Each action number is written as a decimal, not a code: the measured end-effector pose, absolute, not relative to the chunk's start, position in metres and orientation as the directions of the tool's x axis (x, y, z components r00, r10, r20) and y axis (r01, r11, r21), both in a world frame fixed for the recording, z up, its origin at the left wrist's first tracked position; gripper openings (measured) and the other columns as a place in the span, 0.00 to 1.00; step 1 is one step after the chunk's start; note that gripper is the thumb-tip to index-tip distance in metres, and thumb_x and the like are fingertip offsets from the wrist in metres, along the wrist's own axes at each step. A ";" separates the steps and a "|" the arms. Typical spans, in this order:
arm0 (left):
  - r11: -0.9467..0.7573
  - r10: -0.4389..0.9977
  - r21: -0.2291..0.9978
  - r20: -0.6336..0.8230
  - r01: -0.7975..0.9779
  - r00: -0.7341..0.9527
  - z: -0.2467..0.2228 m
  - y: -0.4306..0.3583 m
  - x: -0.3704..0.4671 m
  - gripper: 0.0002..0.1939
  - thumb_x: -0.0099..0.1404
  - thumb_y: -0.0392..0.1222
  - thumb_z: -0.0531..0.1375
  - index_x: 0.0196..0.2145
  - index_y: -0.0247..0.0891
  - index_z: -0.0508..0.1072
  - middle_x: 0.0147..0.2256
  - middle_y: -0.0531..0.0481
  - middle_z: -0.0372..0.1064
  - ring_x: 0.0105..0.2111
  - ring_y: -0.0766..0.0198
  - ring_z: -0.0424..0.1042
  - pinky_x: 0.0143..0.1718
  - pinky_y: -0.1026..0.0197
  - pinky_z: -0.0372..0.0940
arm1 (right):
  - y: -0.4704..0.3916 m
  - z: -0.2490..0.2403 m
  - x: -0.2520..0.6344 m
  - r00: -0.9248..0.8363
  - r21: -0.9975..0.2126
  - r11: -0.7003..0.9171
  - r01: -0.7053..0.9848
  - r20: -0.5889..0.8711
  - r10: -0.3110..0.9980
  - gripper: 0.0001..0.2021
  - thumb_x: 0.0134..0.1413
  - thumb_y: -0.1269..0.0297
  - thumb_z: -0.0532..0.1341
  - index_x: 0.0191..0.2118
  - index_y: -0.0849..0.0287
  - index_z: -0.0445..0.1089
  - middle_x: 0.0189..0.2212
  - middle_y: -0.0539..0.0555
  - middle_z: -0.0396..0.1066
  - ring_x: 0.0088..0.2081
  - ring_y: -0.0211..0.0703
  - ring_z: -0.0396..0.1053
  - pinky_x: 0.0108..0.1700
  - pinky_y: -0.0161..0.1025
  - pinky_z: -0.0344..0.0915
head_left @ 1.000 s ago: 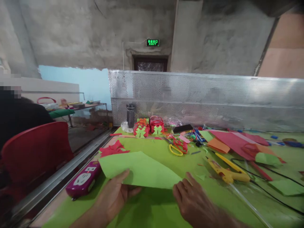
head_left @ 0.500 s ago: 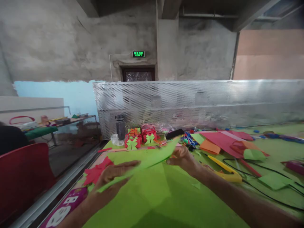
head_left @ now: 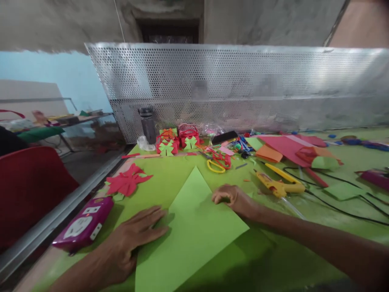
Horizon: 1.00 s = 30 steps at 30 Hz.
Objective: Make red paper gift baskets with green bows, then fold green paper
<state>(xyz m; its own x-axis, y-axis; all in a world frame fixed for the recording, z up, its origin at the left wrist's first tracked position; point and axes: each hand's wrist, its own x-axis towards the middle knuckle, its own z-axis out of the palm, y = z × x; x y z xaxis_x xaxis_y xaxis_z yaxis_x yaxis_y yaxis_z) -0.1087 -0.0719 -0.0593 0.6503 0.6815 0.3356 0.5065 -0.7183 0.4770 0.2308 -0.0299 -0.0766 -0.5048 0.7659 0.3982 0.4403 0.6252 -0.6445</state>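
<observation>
A light green paper sheet [head_left: 188,231] lies on the green tabletop in front of me, one corner pointing away. My left hand [head_left: 136,237] rests flat at the sheet's left edge, fingers stretched out. At the upper right edge of the sheet is my right hand [head_left: 232,198], its fingers curled together; whether they pinch the paper is hard to tell. A yellow glue gun [head_left: 275,184] lies to the right, and scissors with yellow and red handles [head_left: 217,165] lie beyond the sheet. Red cut-paper petals [head_left: 127,180] sit at the left.
A purple case [head_left: 83,225] lies near the left table edge. Red paper baskets [head_left: 188,138] and a dark bottle [head_left: 147,125] stand at the back before a perforated metal screen [head_left: 182,73]. Coloured paper [head_left: 282,148] and black cables [head_left: 334,209] are at the right.
The green sheet was raised and blurred between both hands; now it lies on the table, opened out flat. Both hands have come down, and the view has tilted downward.
</observation>
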 end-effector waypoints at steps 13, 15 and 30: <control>-0.706 0.704 0.433 0.346 0.560 0.620 -0.079 -0.096 -0.121 0.16 0.63 0.43 0.53 0.45 0.56 0.75 0.51 0.53 0.70 0.55 0.54 0.64 0.57 0.48 0.56 | -0.043 -0.070 0.246 -0.692 -0.455 0.754 0.473 0.338 0.638 0.09 0.57 0.61 0.59 0.39 0.55 0.75 0.46 0.57 0.71 0.51 0.44 0.65 0.53 0.46 0.59; -0.647 0.761 0.461 0.339 0.607 0.554 -0.073 -0.097 -0.117 0.11 0.62 0.46 0.56 0.39 0.53 0.77 0.49 0.52 0.72 0.54 0.53 0.66 0.55 0.49 0.59 | -0.039 -0.070 0.242 -0.672 -0.521 0.731 0.440 0.349 0.653 0.13 0.57 0.54 0.58 0.35 0.55 0.76 0.42 0.57 0.72 0.48 0.45 0.67 0.51 0.45 0.60; -0.328 0.941 0.453 0.229 0.829 0.248 -0.041 -0.097 -0.088 0.20 0.63 0.51 0.51 0.23 0.42 0.77 0.46 0.47 0.74 0.48 0.52 0.70 0.50 0.56 0.64 | -0.031 -0.068 0.214 -0.358 -0.571 0.415 0.708 0.216 0.908 0.20 0.55 0.58 0.56 0.16 0.57 0.53 0.27 0.52 0.64 0.32 0.42 0.62 0.36 0.40 0.55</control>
<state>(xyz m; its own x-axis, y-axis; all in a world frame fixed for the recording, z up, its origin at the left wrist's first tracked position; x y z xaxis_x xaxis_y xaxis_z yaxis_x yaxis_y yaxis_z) -0.0882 -0.0973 -0.0410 0.2477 0.9414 0.2289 0.8289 -0.3282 0.4529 0.2137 -0.0311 -0.0677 -0.3575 0.9085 0.2165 0.7081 0.4148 -0.5714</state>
